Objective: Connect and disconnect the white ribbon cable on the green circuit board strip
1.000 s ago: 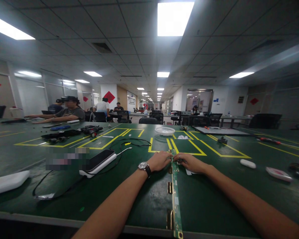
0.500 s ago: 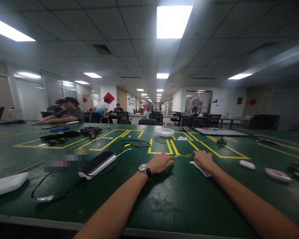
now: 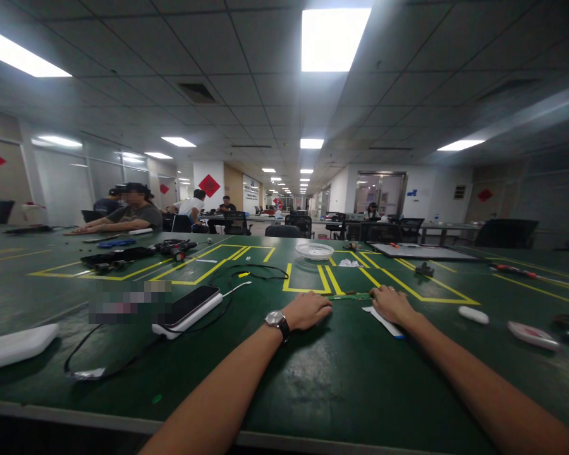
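Note:
A thin green strip that looks like a circuit board (image 3: 353, 296) lies low over the table between my two hands. My left hand (image 3: 308, 309), with a watch (image 3: 275, 319) at its wrist, is closed at the strip's left end; the fingertips are partly hidden. Fingers of my right hand (image 3: 391, 304) curl over the right end. Beneath the right hand and wrist, a white flat piece with a blue end (image 3: 384, 322) rests on the table.
A white basket (image 3: 314, 252) stands beyond my hands. To the left lie a phone-like device (image 3: 192, 306) on a white block and a black cable (image 3: 260, 273). A white rounded object (image 3: 473, 315) and a screwdriver (image 3: 514, 271) are on the right. A person (image 3: 140, 212) sits far left.
My hands and the green strip stay almost in place, with a slight shift of the view. In the background, a person in a white top has changed posture.

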Tool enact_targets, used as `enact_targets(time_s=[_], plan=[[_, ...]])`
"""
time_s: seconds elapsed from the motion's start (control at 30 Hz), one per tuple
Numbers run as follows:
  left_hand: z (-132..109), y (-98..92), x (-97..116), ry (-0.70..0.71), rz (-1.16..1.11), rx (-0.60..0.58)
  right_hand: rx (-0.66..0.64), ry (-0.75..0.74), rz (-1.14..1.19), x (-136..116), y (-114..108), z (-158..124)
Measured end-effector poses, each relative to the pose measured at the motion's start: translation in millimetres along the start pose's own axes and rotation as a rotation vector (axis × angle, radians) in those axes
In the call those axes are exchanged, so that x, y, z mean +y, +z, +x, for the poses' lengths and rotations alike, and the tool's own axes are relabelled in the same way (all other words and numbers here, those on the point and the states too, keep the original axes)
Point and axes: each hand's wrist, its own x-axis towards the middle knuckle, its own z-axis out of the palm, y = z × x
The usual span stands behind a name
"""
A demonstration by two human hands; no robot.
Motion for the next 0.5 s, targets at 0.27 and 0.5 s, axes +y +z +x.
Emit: enact_targets(time_s=[0.27, 0.5], plan=[[0.8, 2.0, -3.9, 0.014, 0.031, 0.038, -0.044, 0.032, 0.041, -4.2, 4.1, -3.8], [-0.8, -0.8, -1.8, 0.011, 0.045, 0.029, -0.082, 0.051, 0.1, -3.3, 1.7, -6.1]])
